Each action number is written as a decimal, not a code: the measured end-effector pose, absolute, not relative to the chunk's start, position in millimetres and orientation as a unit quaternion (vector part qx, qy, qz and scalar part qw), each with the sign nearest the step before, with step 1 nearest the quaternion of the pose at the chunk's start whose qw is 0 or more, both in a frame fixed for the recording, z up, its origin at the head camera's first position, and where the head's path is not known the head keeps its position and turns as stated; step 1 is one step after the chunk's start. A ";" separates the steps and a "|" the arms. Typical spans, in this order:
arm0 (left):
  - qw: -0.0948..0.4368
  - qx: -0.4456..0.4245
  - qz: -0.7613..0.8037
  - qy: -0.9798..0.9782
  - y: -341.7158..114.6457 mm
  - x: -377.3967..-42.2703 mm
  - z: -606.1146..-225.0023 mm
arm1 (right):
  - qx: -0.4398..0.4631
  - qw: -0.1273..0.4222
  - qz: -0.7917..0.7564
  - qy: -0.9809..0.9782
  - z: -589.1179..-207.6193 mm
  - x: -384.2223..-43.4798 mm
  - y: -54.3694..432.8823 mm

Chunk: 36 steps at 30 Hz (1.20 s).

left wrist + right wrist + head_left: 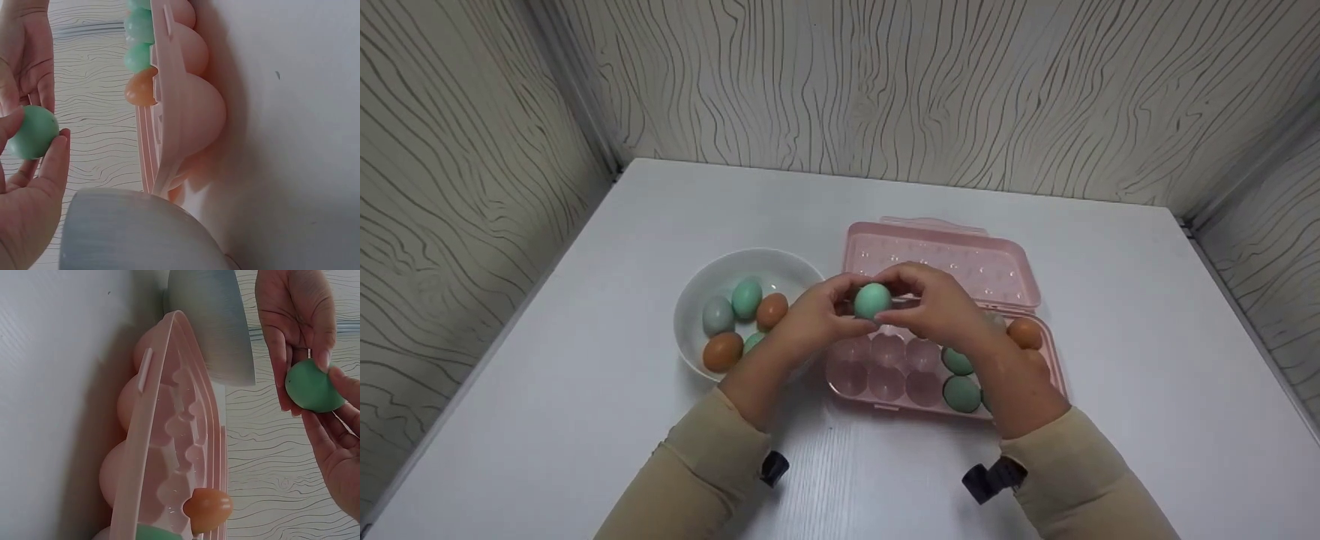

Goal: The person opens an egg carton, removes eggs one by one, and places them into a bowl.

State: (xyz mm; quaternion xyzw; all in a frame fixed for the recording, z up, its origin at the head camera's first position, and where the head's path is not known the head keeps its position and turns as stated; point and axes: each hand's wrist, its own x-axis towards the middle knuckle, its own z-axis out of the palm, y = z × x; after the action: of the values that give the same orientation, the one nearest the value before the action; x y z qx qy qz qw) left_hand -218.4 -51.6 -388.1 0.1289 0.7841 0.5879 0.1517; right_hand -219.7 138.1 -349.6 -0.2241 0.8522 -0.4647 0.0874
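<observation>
Above the pink egg carton (889, 409), a green egg (872, 301) is held between both hands. My left hand (815, 313) pinches it from the left, with the thumb low and the fingers behind. From the other side, my right hand (941, 306) grips the same egg with thumb and fingertips. The left wrist view shows the egg (35, 133) raised well off the table, between the two palms. Green eggs (961, 394) and orange eggs (1024, 333) sit in cups on the carton's right side, partly hidden by my right forearm; several cups on the left hold nothing.
To the left stands a white bowl (688, 319) with several eggs: green, pale blue and brown-orange. My left forearm overlaps its right edge. The carton's lid (960, 262) lies folded back behind it. Patterned panels (840, 90) enclose the white table (607, 315) at the back and sides.
</observation>
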 end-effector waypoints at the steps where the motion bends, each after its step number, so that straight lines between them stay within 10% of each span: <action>1: 0.148 0.130 0.588 0.785 -52.0 -218.3 -388.1 | -0.225 0.086 -0.464 0.852 -353.7 -222.1 138.3; 22: 0.063 0.052 0.589 0.804 -92.0 -230.3 -381.6 | -0.191 0.073 -0.499 0.842 -361.6 -229.6 153.8; 36: 0.117 -0.055 0.557 0.820 -116.0 -250.0 -391.8 | -0.169 0.087 -0.506 0.841 -367.3 -229.6 164.6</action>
State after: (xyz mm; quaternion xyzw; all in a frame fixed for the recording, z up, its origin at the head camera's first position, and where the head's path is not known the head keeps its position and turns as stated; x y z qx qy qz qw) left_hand -250.0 -116.0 -391.8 -0.0554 0.8204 0.5569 0.1169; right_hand -229.6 164.6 -367.3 -0.1689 0.8412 -0.5062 0.0870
